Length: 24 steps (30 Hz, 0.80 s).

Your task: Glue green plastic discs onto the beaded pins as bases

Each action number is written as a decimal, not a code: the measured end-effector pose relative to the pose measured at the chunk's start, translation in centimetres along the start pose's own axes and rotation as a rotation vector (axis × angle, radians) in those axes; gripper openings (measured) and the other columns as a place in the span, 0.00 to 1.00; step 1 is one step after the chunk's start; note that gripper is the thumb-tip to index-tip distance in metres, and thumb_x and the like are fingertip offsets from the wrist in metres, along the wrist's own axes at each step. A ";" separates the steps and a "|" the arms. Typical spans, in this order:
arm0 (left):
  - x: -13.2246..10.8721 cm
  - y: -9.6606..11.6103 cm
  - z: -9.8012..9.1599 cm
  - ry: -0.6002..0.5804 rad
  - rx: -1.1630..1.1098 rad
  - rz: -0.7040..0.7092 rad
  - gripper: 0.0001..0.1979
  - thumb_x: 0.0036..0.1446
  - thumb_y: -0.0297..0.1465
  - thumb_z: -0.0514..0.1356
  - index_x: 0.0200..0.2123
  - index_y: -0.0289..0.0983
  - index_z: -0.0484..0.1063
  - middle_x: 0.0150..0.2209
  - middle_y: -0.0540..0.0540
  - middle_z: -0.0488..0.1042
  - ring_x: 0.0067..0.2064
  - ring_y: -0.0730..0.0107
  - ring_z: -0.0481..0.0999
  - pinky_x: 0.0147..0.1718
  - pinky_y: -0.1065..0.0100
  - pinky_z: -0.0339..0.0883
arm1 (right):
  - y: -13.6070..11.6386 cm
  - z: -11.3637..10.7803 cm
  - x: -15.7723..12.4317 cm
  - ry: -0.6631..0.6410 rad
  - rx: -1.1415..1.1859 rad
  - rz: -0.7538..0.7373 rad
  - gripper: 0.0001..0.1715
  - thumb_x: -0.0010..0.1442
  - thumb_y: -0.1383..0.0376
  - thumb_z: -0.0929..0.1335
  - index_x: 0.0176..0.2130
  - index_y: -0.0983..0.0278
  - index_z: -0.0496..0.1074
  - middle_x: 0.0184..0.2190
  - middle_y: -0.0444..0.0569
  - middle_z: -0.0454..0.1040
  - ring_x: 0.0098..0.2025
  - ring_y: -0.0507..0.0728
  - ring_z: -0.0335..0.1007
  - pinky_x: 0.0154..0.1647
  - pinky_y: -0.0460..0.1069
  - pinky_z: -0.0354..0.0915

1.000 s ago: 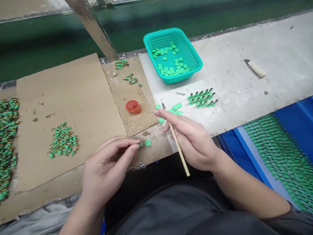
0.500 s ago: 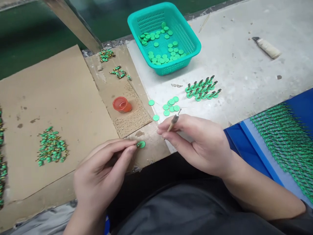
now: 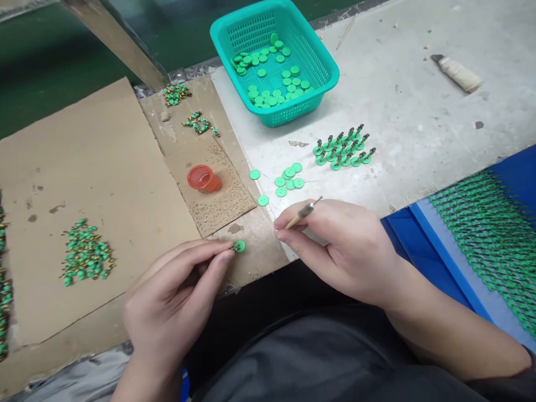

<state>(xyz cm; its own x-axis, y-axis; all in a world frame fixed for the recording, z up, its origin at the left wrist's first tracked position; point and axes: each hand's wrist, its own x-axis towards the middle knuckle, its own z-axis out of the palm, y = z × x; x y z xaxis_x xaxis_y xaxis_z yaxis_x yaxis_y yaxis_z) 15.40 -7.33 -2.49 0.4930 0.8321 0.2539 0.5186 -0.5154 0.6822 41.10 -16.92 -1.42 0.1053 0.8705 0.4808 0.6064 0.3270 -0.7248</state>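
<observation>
Between thumb and forefinger, my left hand [image 3: 176, 296] pinches a small painted figurine; its round green base [image 3: 239, 246] shows past the fingertips, and most of the figure is hidden. My right hand [image 3: 339, 245] grips a thin tool with a wooden handle and a metal tip [image 3: 302, 214], which points up and to the right. Beyond the hands lie several loose green discs [image 3: 288, 177] with small holes. To their right, several figurines on green bases [image 3: 345, 148] stand in rows. A red cup [image 3: 204, 179] sits on a speckled cardboard piece [image 3: 226, 204].
A teal basket [image 3: 274, 117] at the back holds many green discs. Piles of unmounted green figures [image 3: 87, 254] lie on the cardboard sheet [image 3: 113, 167] at left. A wrapped blade tool [image 3: 458, 72] lies at far right. Below, a blue crate [image 3: 444, 262] adjoins rows of green pieces [image 3: 486, 240].
The tool in my right hand has tipped over to the right, its tip swinging away from the figurine. My left hand keeps its pinch. The whole view has shifted slightly.
</observation>
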 end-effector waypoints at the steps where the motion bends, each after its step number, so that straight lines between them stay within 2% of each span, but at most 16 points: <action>1: -0.1 -0.1 0.0 -0.001 0.002 0.011 0.05 0.69 0.37 0.72 0.46 0.54 0.89 0.44 0.52 0.90 0.44 0.59 0.88 0.51 0.57 0.84 | 0.0 -0.1 -0.1 -0.013 -0.009 0.001 0.05 0.81 0.67 0.70 0.52 0.60 0.79 0.48 0.49 0.90 0.49 0.59 0.90 0.53 0.52 0.83; 7: -0.5 -0.6 -0.2 -0.009 -0.001 0.076 0.09 0.69 0.32 0.73 0.48 0.53 0.88 0.46 0.52 0.90 0.46 0.62 0.88 0.53 0.60 0.82 | -0.3 0.3 -0.2 -0.169 -0.032 0.086 0.08 0.83 0.66 0.67 0.52 0.61 0.78 0.44 0.51 0.89 0.45 0.61 0.88 0.49 0.55 0.82; 11: 0.0 -0.7 -0.1 0.010 0.015 0.124 0.07 0.68 0.31 0.73 0.46 0.50 0.89 0.45 0.52 0.90 0.45 0.64 0.89 0.52 0.63 0.82 | -0.3 2.5 1.4 -0.198 0.123 0.098 0.13 0.84 0.64 0.65 0.47 0.63 0.76 0.46 0.53 0.86 0.49 0.61 0.86 0.51 0.54 0.79; 16: 0.6 -0.9 0.1 0.037 0.019 0.229 0.05 0.69 0.29 0.73 0.44 0.46 0.88 0.42 0.53 0.90 0.42 0.72 0.89 0.49 0.73 0.81 | 0.4 4.7 2.7 -0.298 0.090 0.098 0.13 0.85 0.63 0.63 0.50 0.63 0.75 0.46 0.52 0.83 0.46 0.61 0.82 0.47 0.53 0.73; 20: 0.4 -0.9 0.1 0.020 0.013 0.218 0.06 0.68 0.28 0.74 0.45 0.46 0.88 0.43 0.54 0.90 0.43 0.77 0.88 0.52 0.76 0.79 | 0.7 4.9 2.6 -0.317 0.081 0.077 0.12 0.86 0.64 0.63 0.49 0.62 0.74 0.47 0.51 0.83 0.47 0.59 0.81 0.48 0.52 0.70; 24: 0.3 -1.1 0.0 0.023 0.009 0.207 0.06 0.67 0.27 0.74 0.44 0.45 0.87 0.43 0.54 0.90 0.44 0.77 0.88 0.53 0.76 0.79 | 0.6 4.7 2.7 -0.354 0.066 0.073 0.13 0.86 0.64 0.62 0.47 0.62 0.72 0.48 0.52 0.83 0.51 0.59 0.81 0.50 0.51 0.70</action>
<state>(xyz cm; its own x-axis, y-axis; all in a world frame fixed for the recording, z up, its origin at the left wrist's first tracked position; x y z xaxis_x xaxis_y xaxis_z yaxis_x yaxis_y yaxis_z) 14.97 -6.55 -3.13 0.5735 0.7127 0.4040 0.4140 -0.6777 0.6078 38.08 -12.67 -2.84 -0.1396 0.9621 0.2342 0.5543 0.2720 -0.7866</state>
